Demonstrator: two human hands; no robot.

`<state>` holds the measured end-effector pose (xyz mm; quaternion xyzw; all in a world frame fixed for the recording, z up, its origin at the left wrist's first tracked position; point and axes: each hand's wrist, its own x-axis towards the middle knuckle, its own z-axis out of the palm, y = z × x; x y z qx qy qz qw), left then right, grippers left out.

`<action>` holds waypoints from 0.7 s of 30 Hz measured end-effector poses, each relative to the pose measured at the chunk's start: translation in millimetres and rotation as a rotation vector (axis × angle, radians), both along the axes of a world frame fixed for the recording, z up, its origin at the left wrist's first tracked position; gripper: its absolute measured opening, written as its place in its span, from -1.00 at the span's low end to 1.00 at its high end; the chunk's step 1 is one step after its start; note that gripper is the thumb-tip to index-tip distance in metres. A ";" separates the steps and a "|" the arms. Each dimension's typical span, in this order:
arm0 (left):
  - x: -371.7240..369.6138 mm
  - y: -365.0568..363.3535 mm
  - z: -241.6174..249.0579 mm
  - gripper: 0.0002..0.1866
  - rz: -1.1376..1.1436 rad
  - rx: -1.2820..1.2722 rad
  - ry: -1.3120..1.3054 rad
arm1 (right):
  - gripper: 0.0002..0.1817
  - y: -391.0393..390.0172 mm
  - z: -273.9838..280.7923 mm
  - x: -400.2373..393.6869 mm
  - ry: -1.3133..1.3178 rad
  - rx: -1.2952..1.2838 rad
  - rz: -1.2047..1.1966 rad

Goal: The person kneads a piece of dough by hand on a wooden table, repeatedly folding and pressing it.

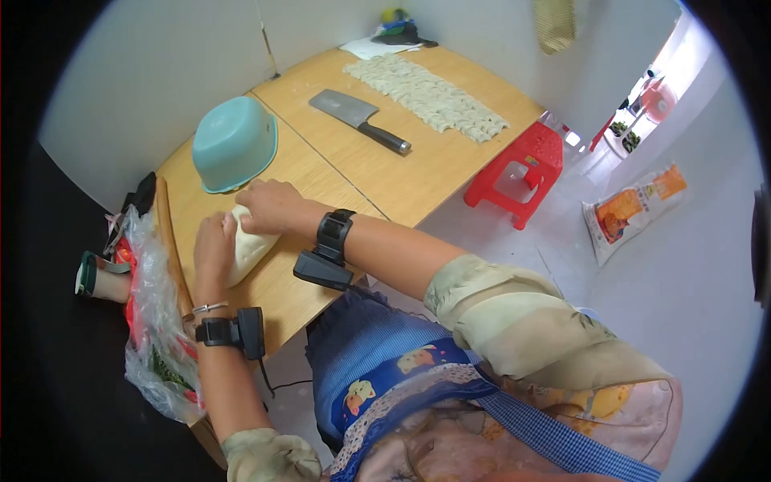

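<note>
A pale lump of dough [251,255] lies on the wooden table, smooth and elongated, partly covered by both hands. My left hand [214,245] grips its left side with the fingers curled in. From the far right side, my right hand [271,207] presses into the top of the dough, its fingers bent around it. Just beyond the hands, a light blue plastic basin [234,145] rests upside down. Left of my left hand lies a long wooden rolling pin [167,233].
A cleaver [357,120] lies mid-table, with rows of shaped dough pieces [426,95] behind it. Plastic bags [161,321] crowd the left edge, near a cup [104,277]. Right of the table [385,189] are a red stool [522,165] and a printed sack [634,213].
</note>
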<state>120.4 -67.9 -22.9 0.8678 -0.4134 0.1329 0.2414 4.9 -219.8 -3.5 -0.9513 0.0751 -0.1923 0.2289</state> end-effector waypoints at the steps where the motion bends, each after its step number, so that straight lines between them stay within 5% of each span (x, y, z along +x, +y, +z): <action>1: 0.5 3.4 0.4 -0.62 -0.061 0.096 0.072 | -0.48 -1.9 -0.7 -1.3 0.116 0.099 0.070; 3: -5.6 10.9 -0.4 -0.61 -0.121 0.192 0.140 | -0.50 0.3 -12.9 -13.3 0.006 0.080 0.084; 6: -39.1 20.4 1.8 -0.68 -0.198 -0.037 0.211 | -0.52 8.9 -21.7 -37.9 -0.207 0.038 0.111; 11: -89.3 37.4 2.9 -0.68 -0.208 -0.105 0.057 | -0.52 23.2 -27.6 -78.7 -0.433 -0.055 0.139; 21: -141.8 57.4 -9.5 -0.58 -0.117 -0.104 -0.279 | -0.45 44.5 -30.7 -125.8 -0.444 -0.136 0.109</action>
